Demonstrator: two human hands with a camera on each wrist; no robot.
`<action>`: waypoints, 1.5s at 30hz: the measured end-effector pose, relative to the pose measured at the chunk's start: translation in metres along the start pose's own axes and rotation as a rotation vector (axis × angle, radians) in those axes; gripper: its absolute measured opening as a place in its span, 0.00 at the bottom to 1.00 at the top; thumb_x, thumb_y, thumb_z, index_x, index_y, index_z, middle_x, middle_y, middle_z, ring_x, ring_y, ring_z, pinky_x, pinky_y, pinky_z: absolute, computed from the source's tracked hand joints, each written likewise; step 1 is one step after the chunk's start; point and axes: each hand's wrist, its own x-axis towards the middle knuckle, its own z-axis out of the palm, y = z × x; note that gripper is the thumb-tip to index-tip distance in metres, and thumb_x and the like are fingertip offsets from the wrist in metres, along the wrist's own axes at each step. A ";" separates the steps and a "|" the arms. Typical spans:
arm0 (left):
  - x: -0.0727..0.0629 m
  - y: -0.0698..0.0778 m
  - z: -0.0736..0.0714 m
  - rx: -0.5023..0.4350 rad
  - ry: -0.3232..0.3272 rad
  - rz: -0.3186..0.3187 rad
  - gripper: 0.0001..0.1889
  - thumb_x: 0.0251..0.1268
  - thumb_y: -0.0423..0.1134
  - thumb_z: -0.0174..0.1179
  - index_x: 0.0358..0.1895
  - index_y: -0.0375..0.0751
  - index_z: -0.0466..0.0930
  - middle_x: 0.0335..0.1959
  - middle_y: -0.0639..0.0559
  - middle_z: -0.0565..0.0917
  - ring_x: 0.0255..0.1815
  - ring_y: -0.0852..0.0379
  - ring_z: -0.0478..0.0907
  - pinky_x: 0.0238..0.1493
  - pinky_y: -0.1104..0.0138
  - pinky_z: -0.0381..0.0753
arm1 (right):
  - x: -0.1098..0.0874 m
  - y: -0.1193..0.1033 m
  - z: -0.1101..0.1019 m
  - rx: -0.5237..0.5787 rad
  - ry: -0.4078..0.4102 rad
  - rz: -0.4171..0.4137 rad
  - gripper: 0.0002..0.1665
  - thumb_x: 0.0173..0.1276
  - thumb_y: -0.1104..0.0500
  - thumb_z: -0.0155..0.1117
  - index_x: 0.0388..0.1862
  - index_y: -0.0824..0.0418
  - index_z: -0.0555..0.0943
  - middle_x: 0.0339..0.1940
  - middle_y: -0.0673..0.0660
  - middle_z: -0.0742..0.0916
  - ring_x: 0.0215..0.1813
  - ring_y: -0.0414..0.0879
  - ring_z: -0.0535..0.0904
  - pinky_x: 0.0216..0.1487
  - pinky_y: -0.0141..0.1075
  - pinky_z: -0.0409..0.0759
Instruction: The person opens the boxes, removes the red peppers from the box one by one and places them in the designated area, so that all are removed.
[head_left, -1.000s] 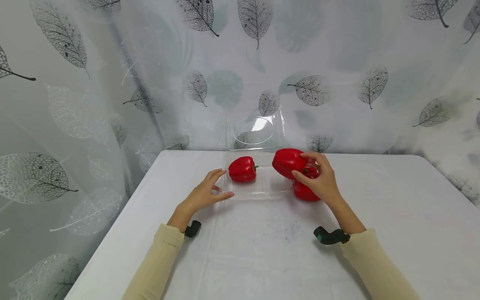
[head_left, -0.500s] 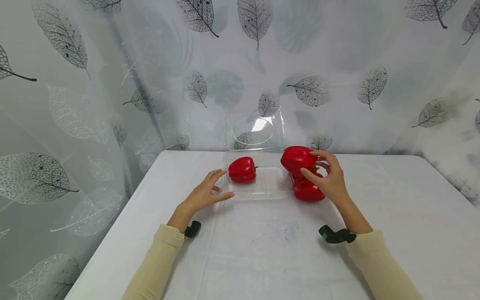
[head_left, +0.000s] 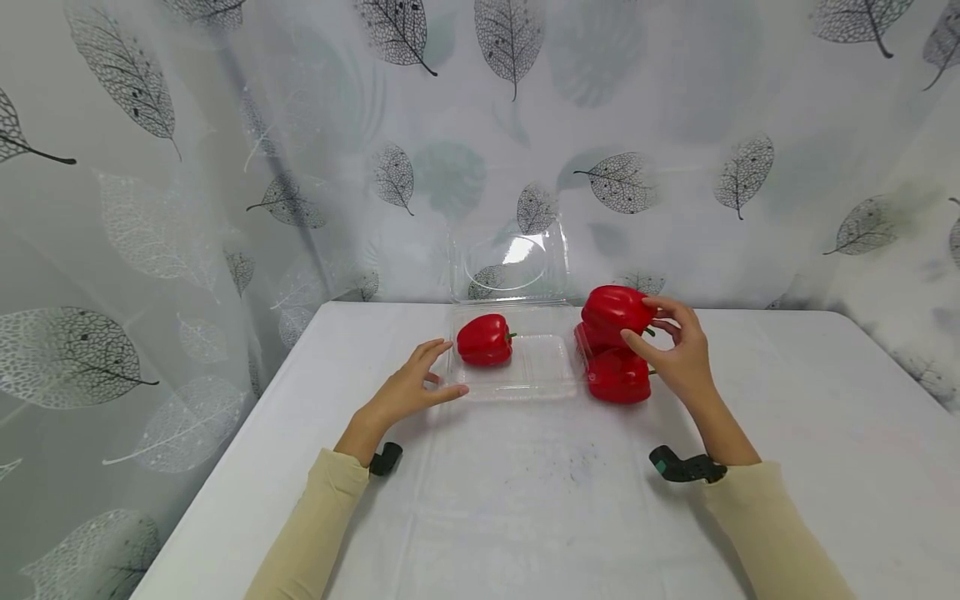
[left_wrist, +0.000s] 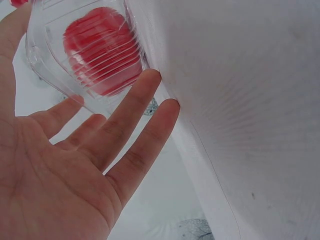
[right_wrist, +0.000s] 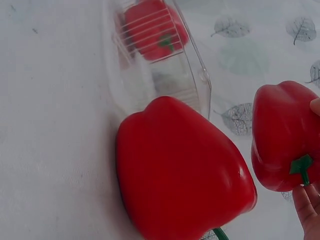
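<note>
My right hand [head_left: 681, 354] holds a red bell pepper [head_left: 617, 310] with a green stem between thumb and fingers, raised right of the clear plastic container [head_left: 542, 367]. Below it, a second red bell pepper [head_left: 618, 379] lies on its side beside the container's right wall; it looms large in the right wrist view [right_wrist: 175, 170]. A red patch between these two is too hidden to identify. Inside the container, at its left, lies another red bell pepper [head_left: 485, 340]. My left hand [head_left: 405, 390], fingers spread and relaxed, is at the container's left side; the left wrist view shows that pepper through ribbed plastic [left_wrist: 102, 50].
The container's clear lid [head_left: 510, 258] stands raised at the back, against a leaf-printed curtain [head_left: 675, 108]. A white cloth [head_left: 495, 500] covers the table, whose back edge runs along the curtain.
My right hand has carried the held bell pepper to the right and slightly back, away from over the container. The left hand has stayed in place.
</note>
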 end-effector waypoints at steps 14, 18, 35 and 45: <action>0.000 -0.001 0.000 0.010 0.003 0.004 0.48 0.55 0.64 0.66 0.77 0.54 0.55 0.77 0.54 0.54 0.56 0.53 0.79 0.56 0.51 0.77 | 0.001 0.005 -0.010 -0.031 0.047 0.022 0.29 0.59 0.75 0.66 0.60 0.78 0.70 0.58 0.72 0.74 0.52 0.38 0.70 0.51 0.14 0.68; 0.000 -0.001 0.000 0.009 0.002 0.006 0.48 0.55 0.64 0.66 0.77 0.54 0.55 0.77 0.54 0.54 0.56 0.53 0.79 0.55 0.51 0.77 | 0.001 0.008 -0.012 -0.037 0.061 0.027 0.29 0.59 0.75 0.66 0.60 0.77 0.70 0.58 0.71 0.74 0.52 0.37 0.70 0.51 0.14 0.68; 0.000 0.000 -0.001 0.019 -0.004 -0.002 0.48 0.55 0.63 0.66 0.77 0.55 0.54 0.77 0.54 0.53 0.57 0.53 0.79 0.56 0.51 0.78 | 0.006 0.067 -0.025 -0.080 0.129 0.161 0.33 0.61 0.68 0.69 0.65 0.66 0.71 0.62 0.61 0.75 0.54 0.33 0.68 0.54 0.21 0.74; 0.000 0.001 -0.001 0.020 0.000 0.004 0.48 0.55 0.64 0.66 0.77 0.53 0.54 0.77 0.53 0.53 0.56 0.52 0.79 0.56 0.51 0.77 | 0.002 0.083 -0.033 -0.091 0.156 0.173 0.31 0.64 0.61 0.69 0.66 0.61 0.72 0.63 0.60 0.76 0.54 0.35 0.69 0.55 0.22 0.74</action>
